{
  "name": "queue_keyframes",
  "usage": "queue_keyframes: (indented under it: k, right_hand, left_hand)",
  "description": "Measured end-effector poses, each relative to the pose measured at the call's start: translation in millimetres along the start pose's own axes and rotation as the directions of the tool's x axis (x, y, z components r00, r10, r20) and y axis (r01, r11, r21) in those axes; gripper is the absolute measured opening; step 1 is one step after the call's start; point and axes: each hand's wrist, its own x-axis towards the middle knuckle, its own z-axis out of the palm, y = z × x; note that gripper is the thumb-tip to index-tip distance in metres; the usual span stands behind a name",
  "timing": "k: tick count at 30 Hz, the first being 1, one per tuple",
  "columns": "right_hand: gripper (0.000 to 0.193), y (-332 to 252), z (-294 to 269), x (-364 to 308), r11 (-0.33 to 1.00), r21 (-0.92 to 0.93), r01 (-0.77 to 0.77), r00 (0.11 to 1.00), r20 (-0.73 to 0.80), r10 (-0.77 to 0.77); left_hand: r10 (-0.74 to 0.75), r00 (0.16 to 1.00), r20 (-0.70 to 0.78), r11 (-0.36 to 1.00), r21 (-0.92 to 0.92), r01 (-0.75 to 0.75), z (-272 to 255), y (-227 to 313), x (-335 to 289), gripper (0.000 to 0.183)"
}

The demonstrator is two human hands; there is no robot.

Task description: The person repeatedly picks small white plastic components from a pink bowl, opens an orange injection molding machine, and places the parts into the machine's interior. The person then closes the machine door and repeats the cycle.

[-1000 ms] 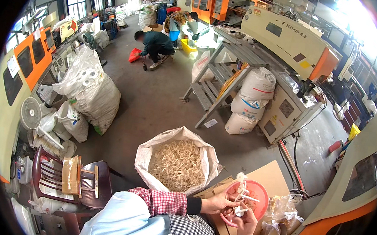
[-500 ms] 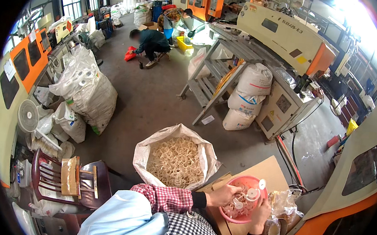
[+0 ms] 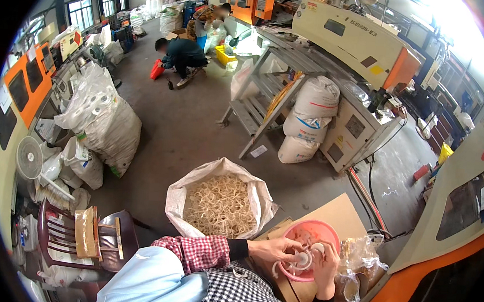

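Observation:
Both my hands are over a pink basin point(image 3: 330, 231), which has pale plastic pieces inside. My left hand point(image 3: 275, 250) pinches a white plastic piece point(image 3: 303, 260) with a rounded end and curved strips. Close beside it, my right hand point(image 3: 326, 264) is closed, its fingers bent around a white round part point(image 3: 317, 248). Fingers partly cover both parts, so I cannot tell whether they are joined. Left of the basin stands an open white woven sack point(image 3: 178, 201) full of thin, curled, cream-coloured plastic strips point(image 3: 221, 205).
Cardboard point(image 3: 336, 209) lies beneath the basin, with clear plastic bags point(image 3: 360, 260) to its right. A dark red chair point(image 3: 51, 233) and a white fan point(image 3: 29, 157) are on the left. Grey steps point(image 3: 256, 110) stand by stacked sacks point(image 3: 308, 122). A person point(image 3: 182, 56) crouches farther back.
My hands have drawn together over the basin's near side. The white round parts between them have shifted lower and to the left, and the view has turned slightly.

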Motion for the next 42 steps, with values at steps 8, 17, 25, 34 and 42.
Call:
queue_keyframes:
  k: [8, 17, 25, 34, 42]
  right_hand:
    - [0.017, -9.0, -4.0, 1.8, 1.000, 0.001, -0.011, 0.994, 0.109, 0.011]
    - [0.015, 1.5, -8.5, -8.7, 0.998, -0.065, 0.017, 0.988, 0.154, -0.007]
    - [0.020, -2.8, -21.8, -18.7, 0.999, 0.051, 0.018, 0.989, 0.144, -0.025]
    - [0.019, 44.4, 3.5, -36.9, 0.489, 0.615, -0.618, 0.750, 0.274, 0.603]
    - [0.025, 74.3, 29.7, -21.6, 0.192, 0.734, -0.651, 0.629, 0.380, 0.678]
  left_hand:
    - [0.002, 0.997, -0.083, 0.986, 0.165, 0.012, -9.6, -5.2, -2.7, 0.014]
    - [0.110, 0.969, -0.220, 0.897, 0.442, -0.002, 2.8, 3.8, -9.7, 0.014]
    - [-0.098, 0.994, 0.055, 0.995, 0.008, 0.098, -4.4, 6.7, -5.3, 0.013]
    - [0.292, 0.915, 0.279, -0.056, 0.960, -0.275, 11.5, 13.1, 2.3, 0.020]
    - [0.204, 0.964, 0.170, -0.019, 0.985, -0.169, 2.3, 0.2, 10.9, 0.017]
